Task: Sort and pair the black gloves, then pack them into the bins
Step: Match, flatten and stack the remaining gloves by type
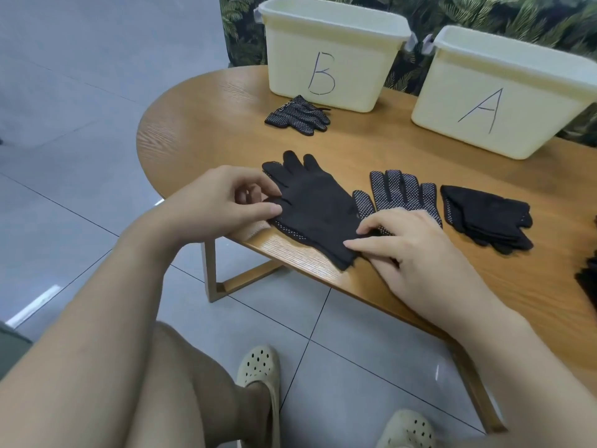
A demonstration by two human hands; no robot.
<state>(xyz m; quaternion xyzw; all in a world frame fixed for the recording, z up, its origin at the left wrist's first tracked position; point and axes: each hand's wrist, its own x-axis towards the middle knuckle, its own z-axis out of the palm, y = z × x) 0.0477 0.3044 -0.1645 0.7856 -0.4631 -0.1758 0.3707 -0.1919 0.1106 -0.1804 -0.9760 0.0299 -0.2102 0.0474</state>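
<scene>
Single head-worn wide-angle view, looking forward and steeply down from close above the desk point(206, 124); bins point(329, 56) stand at the far edge, floor point(64, 92) and feet below.

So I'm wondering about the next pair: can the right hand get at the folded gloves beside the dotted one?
Probably yes: the folded gloves lie just right of the right hand on the table, nothing between or on top.
</scene>
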